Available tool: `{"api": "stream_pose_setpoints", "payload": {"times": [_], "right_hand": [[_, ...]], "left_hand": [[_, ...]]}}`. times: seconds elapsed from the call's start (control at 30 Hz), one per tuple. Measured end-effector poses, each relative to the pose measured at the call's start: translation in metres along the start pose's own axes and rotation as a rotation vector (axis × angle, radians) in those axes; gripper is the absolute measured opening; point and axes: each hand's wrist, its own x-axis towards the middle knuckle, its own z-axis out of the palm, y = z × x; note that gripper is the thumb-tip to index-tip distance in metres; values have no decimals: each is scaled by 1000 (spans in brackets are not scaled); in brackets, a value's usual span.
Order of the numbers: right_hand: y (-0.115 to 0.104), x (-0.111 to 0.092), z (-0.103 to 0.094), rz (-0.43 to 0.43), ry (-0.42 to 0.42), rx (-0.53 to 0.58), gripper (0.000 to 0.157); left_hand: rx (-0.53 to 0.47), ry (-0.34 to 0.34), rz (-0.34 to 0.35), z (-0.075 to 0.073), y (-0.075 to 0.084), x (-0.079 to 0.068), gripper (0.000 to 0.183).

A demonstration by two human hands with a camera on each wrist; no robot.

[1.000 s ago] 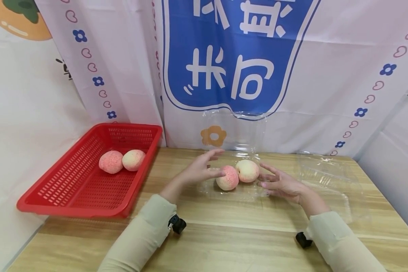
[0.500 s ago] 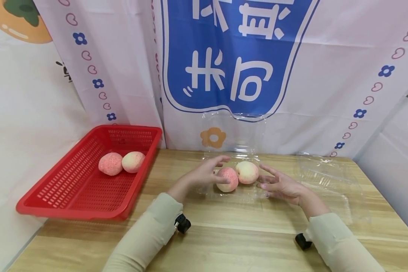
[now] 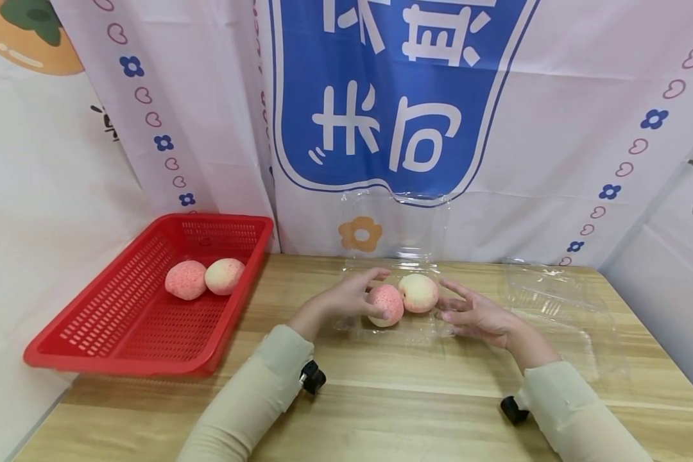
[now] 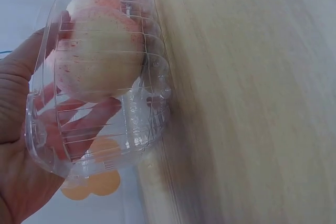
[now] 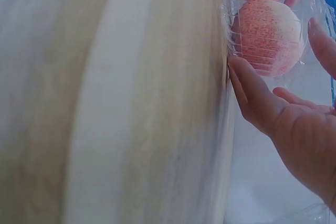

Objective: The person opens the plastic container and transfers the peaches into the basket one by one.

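Note:
Two peaches sit side by side in a clear plastic clamshell box (image 3: 404, 330), whose lid stands raised behind them. My left hand (image 3: 346, 298) reaches over the box's left side, its thumb and fingers round the pinker peach (image 3: 385, 301). Through the clear wall in the left wrist view, the fingers show on both sides of that peach (image 4: 100, 56). The paler peach (image 3: 419, 294) touches it on the right. My right hand (image 3: 476, 316) stays at the box's right side with fingers extended, the fingertips at the wall near the paler peach (image 5: 268, 35).
On the left stands a red perforated basket (image 3: 150, 333) holding two more peaches (image 3: 186, 280). Another clear plastic container (image 3: 560, 321) lies at the right of the wooden table (image 3: 404, 404). A printed cloth (image 3: 525, 141) hangs behind.
My left hand has moved right and slightly toward me, closing in round the pinker peach. That peach has turned a little, showing more pink. My right hand has stayed in place.

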Motion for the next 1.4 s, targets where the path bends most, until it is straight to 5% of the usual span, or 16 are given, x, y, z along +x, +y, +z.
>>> {"api": "stream_pose_setpoints", "payload": {"times": [0.33, 0.7, 1.0, 1.4], "right_hand": [[0, 1, 0, 5, 4, -3, 97], [3, 1, -1, 4, 4, -10, 95], [3, 1, -1, 4, -1, -14, 94], [3, 0, 1, 7, 11, -10, 93]], "left_hand": [[31, -32, -10, 2, 1, 0, 86], [173, -46, 39, 4, 2, 1, 75], [146, -60, 65, 4, 1, 2, 69], [108, -66, 18, -3, 8, -2, 70]]}}
